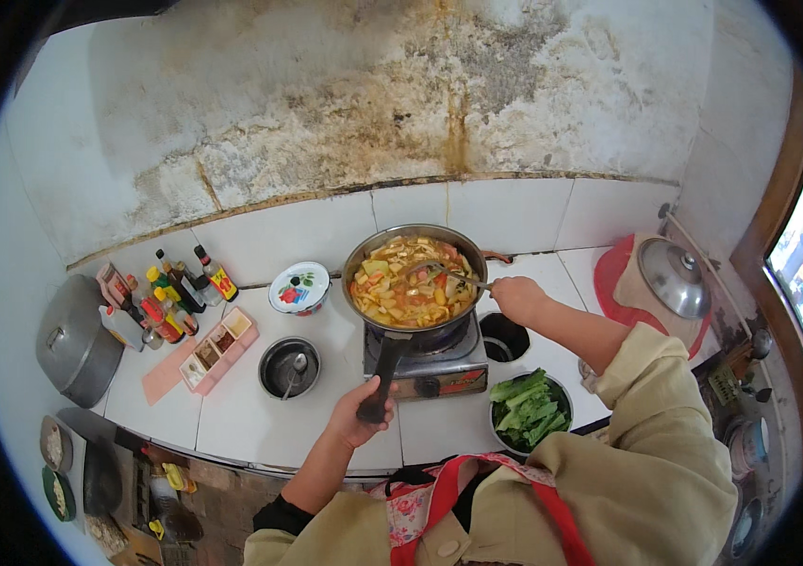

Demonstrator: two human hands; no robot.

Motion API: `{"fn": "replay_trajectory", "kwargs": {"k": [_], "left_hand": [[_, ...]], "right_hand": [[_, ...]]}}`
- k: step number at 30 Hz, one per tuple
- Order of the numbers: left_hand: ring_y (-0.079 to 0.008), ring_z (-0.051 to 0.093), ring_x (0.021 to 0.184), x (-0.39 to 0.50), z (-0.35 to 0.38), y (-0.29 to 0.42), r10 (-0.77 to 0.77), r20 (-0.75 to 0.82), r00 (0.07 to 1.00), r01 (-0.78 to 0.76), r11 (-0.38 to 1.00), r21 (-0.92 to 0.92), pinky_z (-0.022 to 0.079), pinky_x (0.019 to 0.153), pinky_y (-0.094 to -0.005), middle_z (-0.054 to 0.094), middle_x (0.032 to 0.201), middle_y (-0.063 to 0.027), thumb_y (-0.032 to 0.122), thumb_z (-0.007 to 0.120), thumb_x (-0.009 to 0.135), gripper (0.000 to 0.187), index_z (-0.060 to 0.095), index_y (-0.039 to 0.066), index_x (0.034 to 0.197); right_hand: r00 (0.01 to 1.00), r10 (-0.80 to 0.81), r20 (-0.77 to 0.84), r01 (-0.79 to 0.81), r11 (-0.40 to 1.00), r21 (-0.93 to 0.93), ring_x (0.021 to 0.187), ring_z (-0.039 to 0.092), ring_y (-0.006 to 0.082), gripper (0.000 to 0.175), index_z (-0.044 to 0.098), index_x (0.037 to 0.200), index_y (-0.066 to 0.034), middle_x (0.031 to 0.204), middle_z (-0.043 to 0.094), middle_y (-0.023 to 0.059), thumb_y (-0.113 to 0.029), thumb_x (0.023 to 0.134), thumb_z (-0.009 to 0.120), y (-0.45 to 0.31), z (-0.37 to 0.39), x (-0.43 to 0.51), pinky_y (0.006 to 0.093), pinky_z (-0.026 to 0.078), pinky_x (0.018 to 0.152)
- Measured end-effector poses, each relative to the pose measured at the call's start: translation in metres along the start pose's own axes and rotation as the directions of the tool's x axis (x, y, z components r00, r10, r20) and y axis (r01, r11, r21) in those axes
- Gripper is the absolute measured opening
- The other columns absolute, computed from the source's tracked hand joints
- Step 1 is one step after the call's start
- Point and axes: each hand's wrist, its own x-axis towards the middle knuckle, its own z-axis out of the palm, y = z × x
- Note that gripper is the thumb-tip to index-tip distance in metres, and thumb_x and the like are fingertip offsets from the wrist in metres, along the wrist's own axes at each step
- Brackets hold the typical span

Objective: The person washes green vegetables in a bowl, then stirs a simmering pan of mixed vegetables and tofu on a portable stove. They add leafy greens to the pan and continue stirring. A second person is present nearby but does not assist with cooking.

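A metal frying pan (353, 305) stands on a single-burner gas stove (444, 368), filled with a stew of chopped vegetables (394, 286) in orange broth. My left hand (359, 414) is wrapped around the pan's black handle (391, 361). In my right hand (518, 301) is the handle of a metal ladle (465, 278), whose head lies partly sunk in the stew. Just below my right forearm, a bowl of cut green leaves (530, 410) sits to the right of the stove.
Left of the stove are a dark bowl with a spoon (289, 368), a lidded enamel bowl (300, 289) and a pink spice box (221, 350). Sauce bottles (175, 290) cluster farther left. A metal lid (673, 276) rests at right, beyond a dark round hole (505, 337) in the counter.
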Motion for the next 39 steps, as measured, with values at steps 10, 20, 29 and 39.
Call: {"fn": "replay_trajectory", "kwargs": {"k": [10, 20, 29, 39], "left_hand": [[-0.0133, 0.056, 0.062, -0.02, 0.002, 0.0, 0.057, 0.006, 0.998, -0.057, 0.988, 0.145, 0.043, 0.044, -0.0217, 0.056, 0.082, -0.0027, 0.039, 0.046, 0.087, 0.045, 0.047, 0.005, 0.116], [-0.0113, 0.051, 0.058, -0.023, 0.005, 0.0, 0.099, 0.027, 0.995, -0.102, 0.975, 0.198, 0.038, 0.044, -0.0198, 0.054, 0.082, -0.0041, 0.026, 0.052, 0.086, 0.036, 0.045, 0.005, 0.116], [-0.012, 0.048, 0.055, -0.021, 0.007, 0.001, 0.101, 0.054, 0.993, -0.109, 0.98, 0.168, 0.035, 0.041, -0.0198, 0.052, 0.081, -0.0055, 0.019, 0.05, 0.087, 0.035, 0.043, 0.002, 0.116], [-0.0104, 0.045, 0.054, -0.024, 0.011, -0.006, 0.121, -0.005, 0.993, -0.12, 0.988, 0.1, 0.03, 0.041, -0.0207, 0.051, 0.078, -0.0043, 0.021, 0.05, 0.087, 0.034, 0.043, 0.002, 0.115]], "right_hand": [[0.985, 0.132, -0.11, -0.127, 0.991, 0.053, 0.072, 0.062, 0.0317, 0.017, 0.059, 0.083, 0.0012, 0.077, 0.062, 0.0178, -0.006, 0.075, 0.046, 0.005, -0.03, 0.042, 0.0397, 0.05, 0.061], [1.0, 0.024, 0.005, -0.024, 1.0, 0.002, 0.066, 0.061, 0.0309, 0.019, 0.049, 0.093, 0.0012, 0.074, 0.059, 0.0151, -0.009, 0.077, 0.046, -0.017, -0.003, 0.012, 0.0405, 0.049, 0.055], [0.996, 0.035, 0.087, -0.024, 0.992, -0.122, 0.061, 0.061, 0.0281, 0.021, 0.049, 0.095, 0.0023, 0.072, 0.058, 0.0146, -0.009, 0.078, 0.046, 0.008, -0.053, -0.06, 0.0373, 0.049, 0.052], [0.992, 0.121, 0.042, -0.121, 0.993, -0.009, 0.071, 0.061, 0.0309, 0.023, 0.054, 0.093, 0.003, 0.078, 0.059, 0.0182, -0.006, 0.072, 0.05, -0.023, 0.008, 0.004, 0.0392, 0.05, 0.06]]}}
